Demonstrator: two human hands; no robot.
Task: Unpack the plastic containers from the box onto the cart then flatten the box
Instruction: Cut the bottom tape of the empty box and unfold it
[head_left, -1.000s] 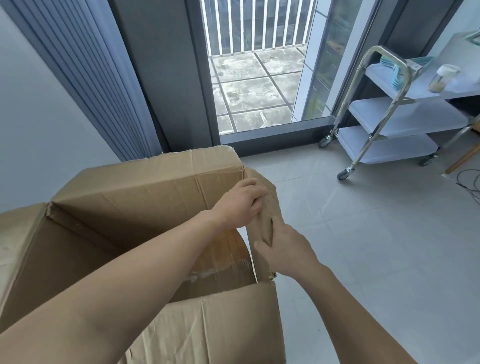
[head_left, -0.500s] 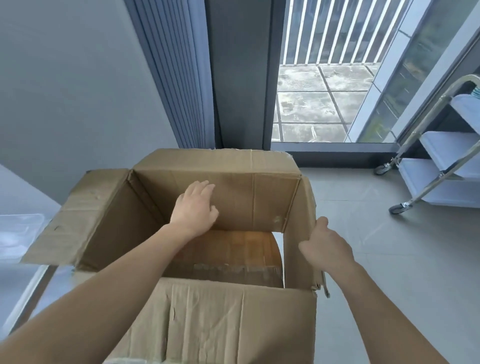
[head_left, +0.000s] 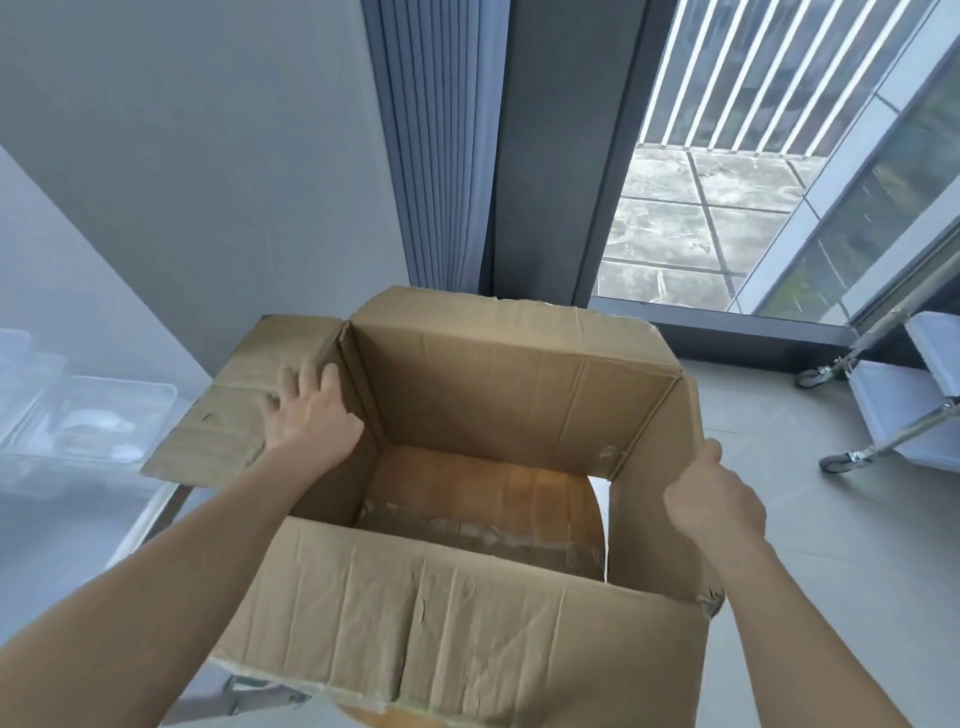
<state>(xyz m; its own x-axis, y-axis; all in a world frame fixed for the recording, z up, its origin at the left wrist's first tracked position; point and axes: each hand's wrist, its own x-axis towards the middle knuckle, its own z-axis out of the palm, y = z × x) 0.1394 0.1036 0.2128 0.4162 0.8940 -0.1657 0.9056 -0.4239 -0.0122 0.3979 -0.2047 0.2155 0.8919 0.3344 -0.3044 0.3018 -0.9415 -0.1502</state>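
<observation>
Head view:
- Open cardboard box (head_left: 519, 405) in middle, all 4 flaps up or out, held up in front of person.
- Left hand (head_left: 306, 421) lay flat on left flap, fingers spread wide, pushing it out.
- Right hand (head_left: 714, 501) gripped cardboard box by right flap, thumb on top edge, other fingers hidden.
- Clear plastic containers (head_left: 93, 415) sat far left, outside box, on pale top with metal rail.
- Cart (head_left: 893, 405) with wheels stood at right edge, near glass door.
</observation>
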